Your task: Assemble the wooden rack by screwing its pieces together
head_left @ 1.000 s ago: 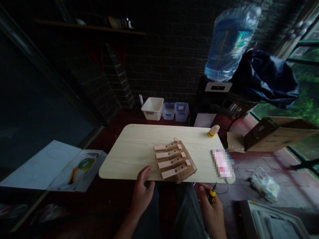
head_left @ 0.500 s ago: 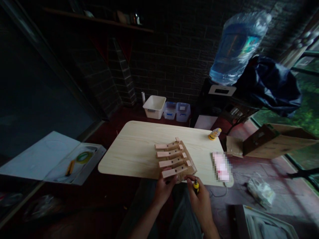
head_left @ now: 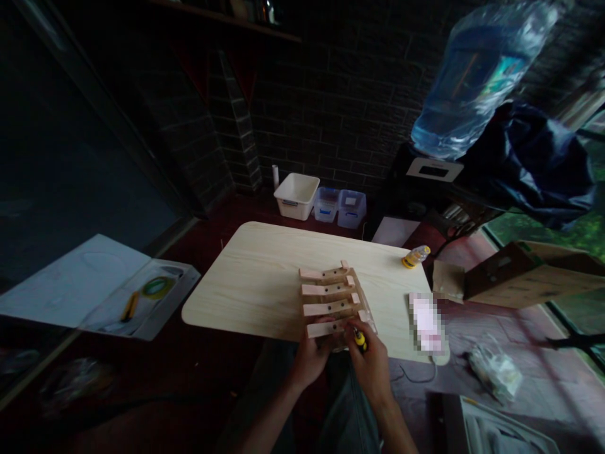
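Observation:
A wooden rack (head_left: 331, 308) with several pale slats, each with dark holes, rests on the light wood table (head_left: 255, 271) near its front edge. My left hand (head_left: 312, 359) is closed round the rack's near end, below the nearest slat. In my right hand (head_left: 368, 359) is a yellow and black screwdriver (head_left: 360, 340), its handle showing between the fingers. The fingertips of that hand are at the near slat's right part. The screwdriver's tip cannot be made out.
A small yellow-capped bottle (head_left: 416, 256) and a blurred pink item (head_left: 426, 323) are on the table's right side. An open white case (head_left: 174, 302) lies at left. Bins (head_left: 297, 197) stand behind the table, a cardboard box (head_left: 515, 274) at right.
My right hand has moved left and up with the screwdriver, from the rack's near corner onto the nearest slat. My left hand still holds the near end. The view has shifted slightly.

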A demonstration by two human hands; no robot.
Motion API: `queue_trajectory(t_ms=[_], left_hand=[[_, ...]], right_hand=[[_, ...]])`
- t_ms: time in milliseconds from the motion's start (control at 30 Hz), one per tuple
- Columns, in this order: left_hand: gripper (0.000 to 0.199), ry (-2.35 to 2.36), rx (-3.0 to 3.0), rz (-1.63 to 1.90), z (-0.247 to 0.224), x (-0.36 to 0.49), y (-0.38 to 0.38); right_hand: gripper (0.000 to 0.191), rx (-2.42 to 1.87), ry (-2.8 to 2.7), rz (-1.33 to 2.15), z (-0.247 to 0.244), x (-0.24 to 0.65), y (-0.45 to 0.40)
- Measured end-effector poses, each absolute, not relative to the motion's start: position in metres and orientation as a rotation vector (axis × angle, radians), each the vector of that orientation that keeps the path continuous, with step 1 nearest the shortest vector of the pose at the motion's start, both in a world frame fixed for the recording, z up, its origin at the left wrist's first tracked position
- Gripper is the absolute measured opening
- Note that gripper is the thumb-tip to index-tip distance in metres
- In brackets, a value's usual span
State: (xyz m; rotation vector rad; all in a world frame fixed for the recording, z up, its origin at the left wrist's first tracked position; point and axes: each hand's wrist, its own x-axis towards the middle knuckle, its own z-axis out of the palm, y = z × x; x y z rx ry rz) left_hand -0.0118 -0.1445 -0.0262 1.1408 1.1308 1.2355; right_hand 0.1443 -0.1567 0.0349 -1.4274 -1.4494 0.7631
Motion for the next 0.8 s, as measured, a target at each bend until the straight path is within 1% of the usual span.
queue_trajectory(t_ms=[267,567,800], left_hand=[[0.048,1.049,1.221,1.132,-0.019,-0.032,-0.131],[0.044,1.063,1.227,1.168,-0.018,-0.035,-0.133],[0.052,0.998,1.193,1.158,-0.022,-0.041,-0.138]], right_hand=[[0.028,-1.520,-1.473,0.663,0.021,0.127,-0.157],[0.028,-1.559,-1.515,0.569,0.015,0.113,-0.155],[0.031,-1.567,-1.496,0.562,0.010,0.116,-0.156]])
